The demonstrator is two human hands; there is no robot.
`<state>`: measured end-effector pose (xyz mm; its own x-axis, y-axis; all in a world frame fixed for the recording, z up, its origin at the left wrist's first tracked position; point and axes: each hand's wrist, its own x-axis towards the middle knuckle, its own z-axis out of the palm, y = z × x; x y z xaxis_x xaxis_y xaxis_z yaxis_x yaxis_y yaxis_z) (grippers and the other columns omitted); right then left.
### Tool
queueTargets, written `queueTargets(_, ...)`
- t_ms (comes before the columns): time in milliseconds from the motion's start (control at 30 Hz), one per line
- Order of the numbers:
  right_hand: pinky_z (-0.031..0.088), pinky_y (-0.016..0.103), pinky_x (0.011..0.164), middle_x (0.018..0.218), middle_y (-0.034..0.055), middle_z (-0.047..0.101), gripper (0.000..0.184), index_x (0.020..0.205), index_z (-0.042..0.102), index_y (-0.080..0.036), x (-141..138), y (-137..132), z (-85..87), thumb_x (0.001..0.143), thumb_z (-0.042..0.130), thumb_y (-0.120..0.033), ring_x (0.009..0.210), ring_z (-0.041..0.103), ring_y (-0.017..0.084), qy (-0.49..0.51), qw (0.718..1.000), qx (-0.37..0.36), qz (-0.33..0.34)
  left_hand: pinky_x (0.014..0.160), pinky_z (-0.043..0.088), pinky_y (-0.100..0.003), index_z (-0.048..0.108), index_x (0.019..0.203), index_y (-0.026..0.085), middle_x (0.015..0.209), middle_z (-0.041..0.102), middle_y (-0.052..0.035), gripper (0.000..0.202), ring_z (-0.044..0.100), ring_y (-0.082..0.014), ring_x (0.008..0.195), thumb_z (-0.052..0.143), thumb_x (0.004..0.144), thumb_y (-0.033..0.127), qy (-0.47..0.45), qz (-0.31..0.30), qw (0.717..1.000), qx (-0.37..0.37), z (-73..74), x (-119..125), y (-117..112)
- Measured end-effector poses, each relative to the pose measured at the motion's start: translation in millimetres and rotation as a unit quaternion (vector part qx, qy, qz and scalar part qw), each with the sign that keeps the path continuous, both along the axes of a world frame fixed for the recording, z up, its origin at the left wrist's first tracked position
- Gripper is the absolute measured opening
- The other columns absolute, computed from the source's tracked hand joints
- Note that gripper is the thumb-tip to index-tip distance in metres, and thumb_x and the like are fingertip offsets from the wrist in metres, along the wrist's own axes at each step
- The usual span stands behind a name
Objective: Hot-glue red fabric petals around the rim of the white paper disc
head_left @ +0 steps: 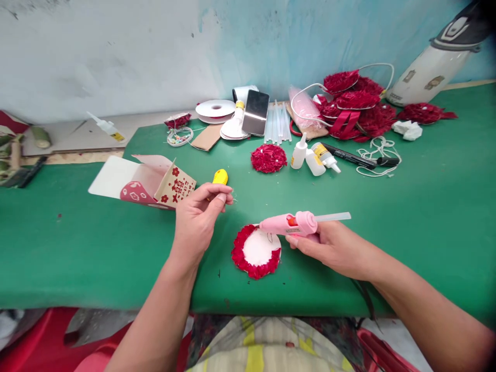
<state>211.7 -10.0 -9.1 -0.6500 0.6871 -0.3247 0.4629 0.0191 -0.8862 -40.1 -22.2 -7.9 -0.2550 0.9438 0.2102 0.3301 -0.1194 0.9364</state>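
My right hand (337,248) is wrapped around a pink hot glue gun (289,223) with a clear glue stick jutting from its back. The gun's nozzle meets the upper edge of a white disc (258,248), which is partly ringed with gathered red ribbon (239,254); the upper right of its rim is bare. To the left of the disc, my left hand (201,212) is raised with thumb and fingers pinched together. Whatever lies between those fingertips is too small to name. A yellow object (220,177) shows just behind this hand, partly hidden by it.
An open printed box (176,188) stands left. Behind lie a finished red rosette (268,158), small glue bottles (299,152), glue sticks (277,124), a phone (256,112) and a ribbon spool (215,108). Red rosettes (358,103) are piled back right, near a black marker (349,155) and string.
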Motion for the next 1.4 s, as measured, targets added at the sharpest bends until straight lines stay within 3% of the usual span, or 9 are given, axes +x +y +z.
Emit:
queueTargets(300,0.024,0.023,0.048,0.065,-0.0043,0.032,0.027,0.076,0.052,-0.019,4,2,-0.9,0.093,0.046,-0.038,0.057,0.028,0.01,-0.002,1.0,-0.009,-0.01,0.064,0.049,-0.023,0.069,0.085,0.016,0.074,0.065,-0.0008,0.01,0.061,-0.0132,0.07,0.061,0.081,0.02,-0.005,-0.06,0.996,-0.064,0.5,6,0)
queueTargets(500,0.018,0.023,0.042,0.059,-0.0057,0.028,0.03,0.087,0.059,-0.02,9,3,-1.9,0.095,0.044,-0.045,0.05,0.026,0.009,-0.016,1.0,-0.019,-0.013,0.067,0.049,-0.024,0.068,0.084,0.015,0.074,0.065,-0.001,0.01,0.06,-0.0125,0.07,0.059,0.081,0.019,0.026,-0.081,0.994,-0.07,2.0,6,0)
queueTargets(933,0.023,0.024,0.05,0.065,-0.0043,0.032,0.034,0.073,0.048,-0.02,3,-3,-1.3,0.096,0.04,-0.043,0.058,0.027,0.011,-0.046,0.999,0.004,0.02,0.071,0.05,-0.027,0.068,0.085,0.015,0.078,0.065,-0.0022,0.012,0.061,-0.0143,0.074,0.056,0.083,0.018,0.059,-0.102,0.991,-0.069,-2.3,3,1)
queueTargets(1100,0.03,0.024,0.054,0.07,-0.0024,0.044,0.026,0.075,0.049,-0.021,-1,-5,1.8,0.095,0.043,-0.036,0.062,0.037,0.013,0.0,0.996,0.077,0.043,0.073,0.051,-0.027,0.067,0.089,0.016,0.081,0.065,-0.0024,0.014,0.062,-0.0142,0.076,0.054,0.084,0.017,0.068,-0.136,0.985,-0.08,-5.6,2,1)
queueTargets(1233,0.03,0.026,0.056,0.069,-0.0038,0.048,0.019,0.075,0.045,-0.021,-2,-9,5.4,0.093,0.048,-0.027,0.059,0.04,0.012,-0.032,0.989,0.136,0.056,0.074,0.053,-0.027,0.067,0.094,0.014,0.085,0.066,-0.0041,0.018,0.064,-0.0147,0.079,0.052,0.085,0.017,0.059,-0.156,0.982,-0.094,-6.5,3,1)
queueTargets(1400,0.033,0.027,0.061,0.079,-0.0005,0.055,0.005,0.084,0.053,-0.02,-4,-14,11.5,0.087,0.053,-0.016,0.067,0.047,0.014,-0.074,0.972,0.191,0.117,0.075,0.054,-0.026,0.068,0.097,0.013,0.088,0.067,-0.0055,0.02,0.065,-0.0151,0.081,0.052,0.084,0.015,0.073,-0.164,0.979,-0.094,-4.6,4,0)
